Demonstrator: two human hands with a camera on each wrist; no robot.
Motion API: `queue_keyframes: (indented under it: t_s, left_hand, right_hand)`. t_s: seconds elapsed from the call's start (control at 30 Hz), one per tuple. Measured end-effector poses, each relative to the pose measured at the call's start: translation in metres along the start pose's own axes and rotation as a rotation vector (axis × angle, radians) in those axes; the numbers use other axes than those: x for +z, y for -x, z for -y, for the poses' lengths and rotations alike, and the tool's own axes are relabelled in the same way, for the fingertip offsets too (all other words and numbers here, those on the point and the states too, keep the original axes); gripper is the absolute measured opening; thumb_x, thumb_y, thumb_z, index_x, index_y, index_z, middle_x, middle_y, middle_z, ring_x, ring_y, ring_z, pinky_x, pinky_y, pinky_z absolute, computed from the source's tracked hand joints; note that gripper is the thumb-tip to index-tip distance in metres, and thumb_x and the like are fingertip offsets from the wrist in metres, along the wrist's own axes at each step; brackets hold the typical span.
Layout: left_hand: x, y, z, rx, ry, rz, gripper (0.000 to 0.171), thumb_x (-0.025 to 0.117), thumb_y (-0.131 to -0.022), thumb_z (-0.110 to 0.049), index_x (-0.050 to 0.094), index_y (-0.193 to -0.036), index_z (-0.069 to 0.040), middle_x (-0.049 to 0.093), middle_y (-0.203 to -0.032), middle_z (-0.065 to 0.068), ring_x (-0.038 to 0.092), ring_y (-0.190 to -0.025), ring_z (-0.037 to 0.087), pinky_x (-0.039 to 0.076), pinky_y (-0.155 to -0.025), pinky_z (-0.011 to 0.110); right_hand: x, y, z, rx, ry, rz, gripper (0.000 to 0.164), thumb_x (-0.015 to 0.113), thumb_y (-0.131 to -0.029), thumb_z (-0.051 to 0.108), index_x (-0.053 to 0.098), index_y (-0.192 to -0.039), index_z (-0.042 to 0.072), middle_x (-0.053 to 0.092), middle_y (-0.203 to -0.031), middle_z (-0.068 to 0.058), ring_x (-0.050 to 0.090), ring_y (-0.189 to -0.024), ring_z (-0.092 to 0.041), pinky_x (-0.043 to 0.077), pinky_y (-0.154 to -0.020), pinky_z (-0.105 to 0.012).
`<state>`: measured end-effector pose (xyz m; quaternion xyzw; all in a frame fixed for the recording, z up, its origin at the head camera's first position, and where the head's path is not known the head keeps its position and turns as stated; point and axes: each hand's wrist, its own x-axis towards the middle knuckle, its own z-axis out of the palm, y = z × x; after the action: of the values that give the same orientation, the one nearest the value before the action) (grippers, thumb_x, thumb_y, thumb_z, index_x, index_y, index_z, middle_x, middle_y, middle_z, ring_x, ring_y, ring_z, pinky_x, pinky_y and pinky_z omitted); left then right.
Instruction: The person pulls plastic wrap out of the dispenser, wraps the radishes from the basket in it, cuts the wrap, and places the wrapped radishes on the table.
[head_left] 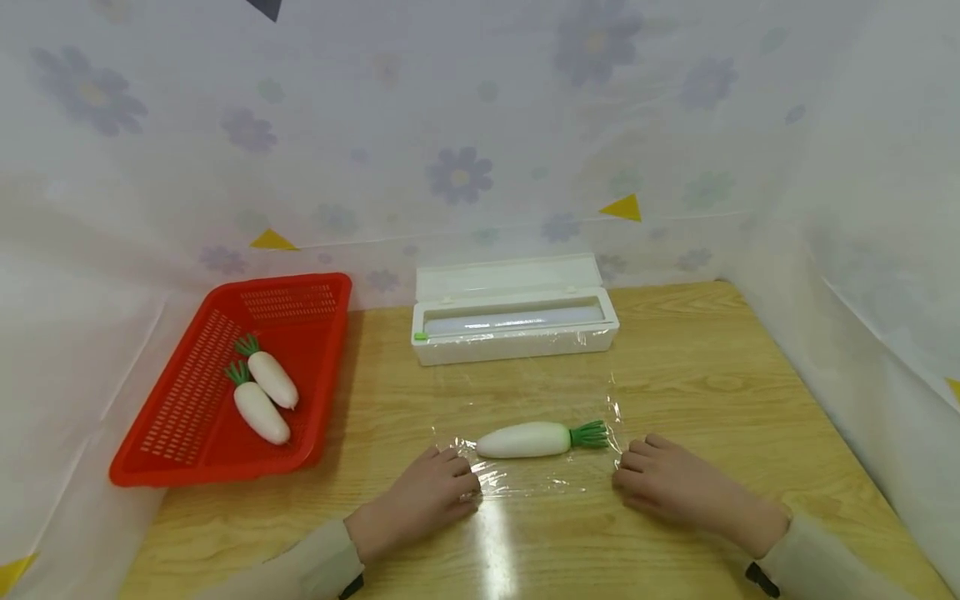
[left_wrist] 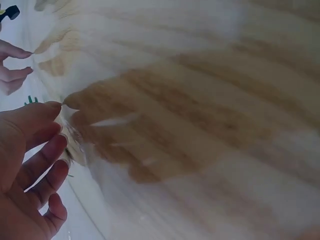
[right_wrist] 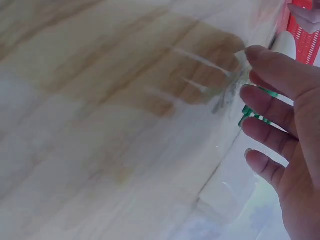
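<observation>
A white radish (head_left: 528, 440) with green stalks lies crosswise on a sheet of clear cling film (head_left: 517, 482) in the head view. My left hand (head_left: 423, 498) is at the film's near left corner, and its thumb and forefinger (left_wrist: 37, 116) pinch the edge in the left wrist view. At the near right corner, my right hand (head_left: 678, 483) pinches the film between thumb and forefinger; its other fingers (right_wrist: 272, 135) are loosely spread in the right wrist view. Neither hand touches the radish. Whether the film's far edge joins the dispenser, I cannot tell.
Behind the radish stands a white cling film dispenser (head_left: 517, 346), lid (head_left: 510, 277) raised, with a film roll (head_left: 517, 320) inside and a green slider (head_left: 421, 337). A red basket (head_left: 326, 392) on the left holds two radishes (head_left: 262, 412). Flowered sheeting (head_left: 461, 175) encloses the wooden table (head_left: 697, 358).
</observation>
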<state>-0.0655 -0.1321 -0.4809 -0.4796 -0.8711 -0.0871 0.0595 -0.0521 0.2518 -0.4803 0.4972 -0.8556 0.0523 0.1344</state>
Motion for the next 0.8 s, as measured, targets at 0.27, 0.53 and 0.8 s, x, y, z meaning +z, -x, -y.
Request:
queue_keyframes:
  t_s: [0.27, 0.53, 0.8]
  left_hand:
    - [0.005, 0.009, 0.004, -0.065, 0.078, 0.016, 0.017, 0.067, -0.085, -0.037, 0.064, -0.098, -0.027, 0.057, -0.091, -0.014, 0.051, -0.09, 0.008, 0.038, -0.077, 0.029]
    - [0.003, 0.008, 0.003, -0.071, 0.073, -0.002, 0.022, 0.068, -0.082, -0.043, 0.064, -0.097, -0.027, 0.054, -0.087, -0.013, 0.049, -0.085, 0.007, 0.036, -0.074, 0.026]
    - [0.004, 0.009, 0.001, -0.097, -0.01, -0.031, 0.02, 0.067, -0.083, -0.043, 0.063, -0.092, -0.026, 0.054, -0.086, -0.012, 0.049, -0.083, 0.009, 0.034, -0.071, 0.027]
  right_hand:
    - [0.001, -0.008, 0.009, -0.008, 0.125, -0.022, 0.012, 0.05, -0.085, 0.016, 0.062, -0.084, 0.016, 0.054, -0.078, 0.007, 0.047, -0.073, -0.013, 0.036, -0.065, -0.029]
    - [0.004, -0.008, 0.012, 0.091, 0.112, -0.035, 0.008, 0.052, -0.084, 0.011, 0.059, -0.084, 0.016, 0.053, -0.078, 0.006, 0.047, -0.072, -0.013, 0.039, -0.066, -0.032]
    - [-0.007, -0.011, 0.006, 0.246, -0.016, -0.066, 0.016, 0.069, -0.076, 0.018, 0.056, -0.085, 0.02, 0.049, -0.078, 0.011, 0.044, -0.073, -0.008, 0.037, -0.067, -0.03]
